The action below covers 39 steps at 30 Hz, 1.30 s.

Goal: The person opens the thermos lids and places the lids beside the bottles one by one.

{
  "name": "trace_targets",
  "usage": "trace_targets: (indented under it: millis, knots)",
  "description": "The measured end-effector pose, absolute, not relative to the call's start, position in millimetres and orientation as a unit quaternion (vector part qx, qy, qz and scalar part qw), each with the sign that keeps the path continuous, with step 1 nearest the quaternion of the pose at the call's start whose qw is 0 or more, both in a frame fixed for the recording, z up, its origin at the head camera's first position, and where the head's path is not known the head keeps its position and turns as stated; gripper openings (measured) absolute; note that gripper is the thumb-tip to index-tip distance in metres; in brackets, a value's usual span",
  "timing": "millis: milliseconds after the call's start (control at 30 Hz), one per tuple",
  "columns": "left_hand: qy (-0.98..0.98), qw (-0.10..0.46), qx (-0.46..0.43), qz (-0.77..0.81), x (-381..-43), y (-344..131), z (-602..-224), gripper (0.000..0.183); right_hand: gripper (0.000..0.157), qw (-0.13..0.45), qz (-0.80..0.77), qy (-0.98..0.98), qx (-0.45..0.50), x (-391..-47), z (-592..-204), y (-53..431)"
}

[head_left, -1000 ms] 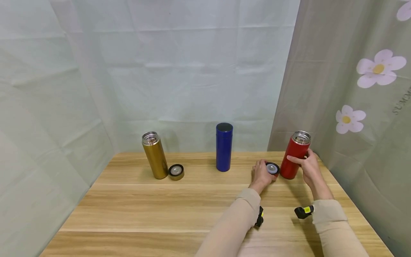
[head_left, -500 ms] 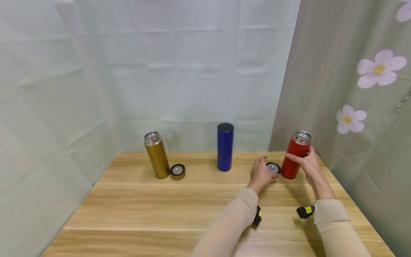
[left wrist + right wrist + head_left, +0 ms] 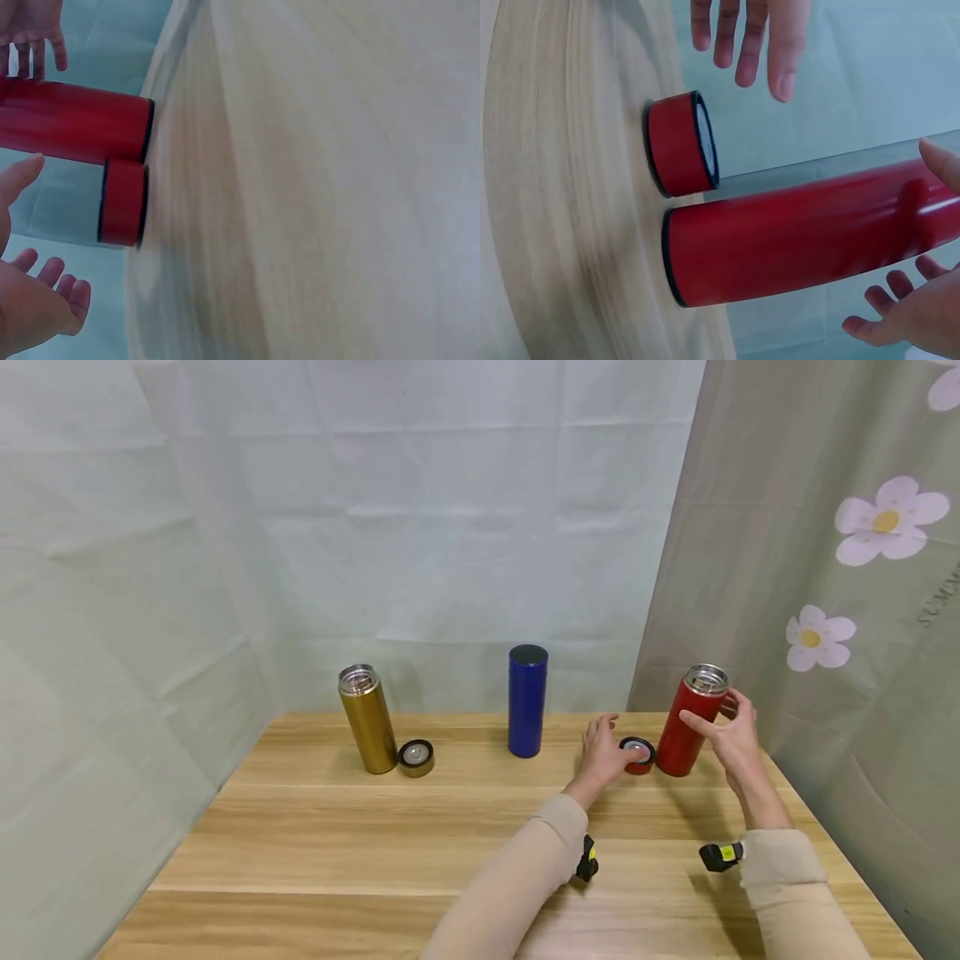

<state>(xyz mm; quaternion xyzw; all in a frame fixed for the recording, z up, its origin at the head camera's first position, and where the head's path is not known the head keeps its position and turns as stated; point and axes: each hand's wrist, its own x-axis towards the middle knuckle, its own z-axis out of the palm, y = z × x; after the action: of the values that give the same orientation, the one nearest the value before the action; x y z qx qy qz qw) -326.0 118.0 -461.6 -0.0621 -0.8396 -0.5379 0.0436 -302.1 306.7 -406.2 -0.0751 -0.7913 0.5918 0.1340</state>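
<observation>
In the head view the red thermos bottle (image 3: 681, 731) stands upright on the right, lidless, its steel mouth showing. Its red lid (image 3: 679, 146) sits beside it on the table with the pale inner side up. My left hand (image 3: 602, 756) is just left of the lid, fingers spread and apart from it in the wrist views. My right hand (image 3: 738, 739) is at the bottle's right side, thumb and fingers spread around the bottle. A gap shows between these fingers (image 3: 885, 307) and the bottle's wall in the right wrist view.
A blue thermos (image 3: 527, 702) with its top on stands at the middle back. Farther left are a lidless gold thermos (image 3: 367, 727) and its lid (image 3: 416, 760). Hanging cloth (image 3: 450, 543) encloses the wooden table (image 3: 337, 843) at the back and sides.
My left hand has let go of the red lid and drawn left. My right hand has loosened from the red bottle and moved slightly right. Bottle and lid stay in place.
</observation>
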Motion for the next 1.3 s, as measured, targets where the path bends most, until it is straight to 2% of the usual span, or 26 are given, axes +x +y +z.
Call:
trace_targets:
  millis: [400, 767, 933, 1300]
  knots:
    - [-0.793, 0.06, -0.099, -0.598, -311.8, 94.6, -437.4, 0.064, 0.083, 0.27, 0.576, -0.764, -0.109, -286.2, -376.1, 297.3]
    - [-0.767, 0.083, -0.156, -0.617, -288.3, 57.9, -414.9, 0.045, 0.056, 0.38, 0.564, -0.732, 0.023, -265.1, -360.0, 259.7]
    - [-0.761, 0.101, -0.169, -0.618, -280.8, 37.1, -409.6, 0.043, 0.055, 0.363, 0.586, -0.72, 0.085, -261.5, -358.8, 240.8]
    - [-0.743, 0.131, -0.16, -0.637, -277.0, -10.1, -405.2, 0.04, 0.056, 0.343, 0.577, -0.727, 0.146, -265.2, -364.0, 206.0]
